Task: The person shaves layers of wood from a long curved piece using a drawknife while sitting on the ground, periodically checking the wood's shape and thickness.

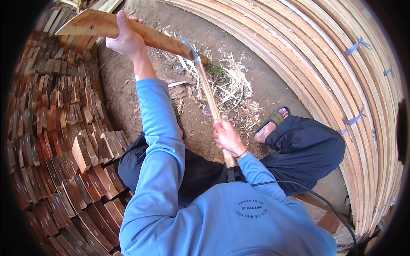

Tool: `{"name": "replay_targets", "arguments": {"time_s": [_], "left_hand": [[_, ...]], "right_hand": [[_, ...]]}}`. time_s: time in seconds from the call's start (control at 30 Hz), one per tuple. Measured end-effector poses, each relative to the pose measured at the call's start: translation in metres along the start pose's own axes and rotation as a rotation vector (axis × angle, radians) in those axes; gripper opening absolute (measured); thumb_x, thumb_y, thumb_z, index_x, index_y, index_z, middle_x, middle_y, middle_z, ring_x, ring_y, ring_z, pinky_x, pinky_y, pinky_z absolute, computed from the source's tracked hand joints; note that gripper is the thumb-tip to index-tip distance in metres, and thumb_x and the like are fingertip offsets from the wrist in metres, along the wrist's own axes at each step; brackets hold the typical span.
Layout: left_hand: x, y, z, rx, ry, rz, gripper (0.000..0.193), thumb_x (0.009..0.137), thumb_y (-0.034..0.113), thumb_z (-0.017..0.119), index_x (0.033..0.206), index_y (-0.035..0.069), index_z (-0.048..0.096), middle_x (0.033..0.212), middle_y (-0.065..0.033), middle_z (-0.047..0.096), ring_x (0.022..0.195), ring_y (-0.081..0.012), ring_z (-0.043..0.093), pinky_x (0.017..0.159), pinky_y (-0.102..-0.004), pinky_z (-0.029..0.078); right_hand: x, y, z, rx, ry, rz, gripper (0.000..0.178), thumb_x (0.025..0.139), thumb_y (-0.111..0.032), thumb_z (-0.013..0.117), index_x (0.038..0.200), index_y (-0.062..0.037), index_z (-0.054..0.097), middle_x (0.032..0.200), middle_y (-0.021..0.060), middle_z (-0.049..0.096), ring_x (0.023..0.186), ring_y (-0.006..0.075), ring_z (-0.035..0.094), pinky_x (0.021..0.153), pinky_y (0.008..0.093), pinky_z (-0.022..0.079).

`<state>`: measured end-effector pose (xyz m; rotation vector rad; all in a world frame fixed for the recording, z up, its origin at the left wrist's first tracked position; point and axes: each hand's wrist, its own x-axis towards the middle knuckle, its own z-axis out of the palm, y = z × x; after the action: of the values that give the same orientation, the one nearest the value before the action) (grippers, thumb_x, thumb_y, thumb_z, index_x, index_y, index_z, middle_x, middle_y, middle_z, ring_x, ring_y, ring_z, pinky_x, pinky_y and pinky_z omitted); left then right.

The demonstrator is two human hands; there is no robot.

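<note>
Plank (158, 39) first: clasped it up front with the left hand (127, 42), thumb laid across the near face, most fingers hidden behind. And below, gripped an adze-like tool (208, 91) by its pale wooden handle in the right hand (228, 136), fist closed. Had the metal head (194, 51) right across the plank's right end, contact too hard to tell, by pale shavings (235, 83) on bare dirt (124, 87), between stacked boards (89, 181) at left and long bundled strips (299, 47) at right!
</note>
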<state>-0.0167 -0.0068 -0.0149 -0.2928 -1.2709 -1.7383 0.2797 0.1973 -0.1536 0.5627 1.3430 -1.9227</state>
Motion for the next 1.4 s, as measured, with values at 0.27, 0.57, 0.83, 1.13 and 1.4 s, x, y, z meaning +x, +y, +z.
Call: {"name": "replay_targets", "arguments": {"time_s": [0.27, 0.57, 0.83, 1.13, 1.4], "left_hand": [[0.014, 0.002, -0.04, -0.167, -0.106, -0.089, 0.024, 0.093, 0.013, 0.072, 0.095, -0.008, 0.06, 0.069, -0.0139, 0.063, 0.054, -0.0219, 0.062, 0.05, -0.0357, 0.056], [0.02, 0.009, -0.059, -0.149, -0.091, -0.144, 0.029, 0.091, 0.019, 0.072, 0.091, -0.005, 0.058, 0.072, -0.017, 0.061, 0.059, -0.024, 0.062, 0.053, -0.0384, 0.055], [0.033, 0.005, -0.122, -0.346, -0.577, -0.48, 0.052, 0.08, 0.056, 0.069, 0.096, 0.009, 0.057, 0.076, -0.0063, 0.054, 0.073, -0.0214, 0.053, 0.077, -0.0413, 0.045], [0.015, 0.025, -0.141, -0.426, -0.771, -0.49, 0.058, 0.076, 0.058, 0.075, 0.097, 0.01, 0.05, 0.077, -0.0034, 0.049, 0.075, -0.0192, 0.047, 0.084, -0.0389, 0.039], [-0.008, 0.028, -0.097, -0.252, -0.222, -0.337, 0.043, 0.085, 0.038, 0.075, 0.097, 0.001, 0.056, 0.077, -0.0102, 0.058, 0.073, -0.0232, 0.058, 0.074, -0.0406, 0.05]], "right_hand": [[0.012, -0.04, -0.072, 0.004, -0.166, 0.112, 0.023, 0.109, -0.03, 0.046, 0.099, -0.0107, 0.05, 0.067, -0.0048, 0.048, 0.044, 0.0033, 0.039, 0.034, 0.0223, 0.033], [0.013, -0.056, -0.086, -0.054, -0.227, 0.112, 0.02, 0.109, -0.029, 0.046, 0.1, -0.0111, 0.049, 0.068, -0.0076, 0.041, 0.047, 0.0011, 0.035, 0.036, 0.0191, 0.03], [-0.007, -0.053, -0.082, 0.145, -0.251, 0.208, 0.017, 0.11, -0.026, 0.045, 0.105, -0.0102, 0.049, 0.071, -0.006, 0.039, 0.05, 0.0015, 0.033, 0.037, 0.0187, 0.028], [-0.033, -0.107, -0.08, -0.108, -0.169, 0.226, 0.024, 0.11, -0.026, 0.042, 0.098, -0.007, 0.05, 0.065, -0.0018, 0.044, 0.043, 0.0049, 0.038, 0.034, 0.0245, 0.038], [-0.008, -0.039, -0.034, -0.164, -0.174, 0.222, 0.023, 0.112, -0.029, 0.038, 0.1, -0.0105, 0.042, 0.066, -0.0027, 0.039, 0.046, 0.0071, 0.038, 0.037, 0.0257, 0.039]]}}
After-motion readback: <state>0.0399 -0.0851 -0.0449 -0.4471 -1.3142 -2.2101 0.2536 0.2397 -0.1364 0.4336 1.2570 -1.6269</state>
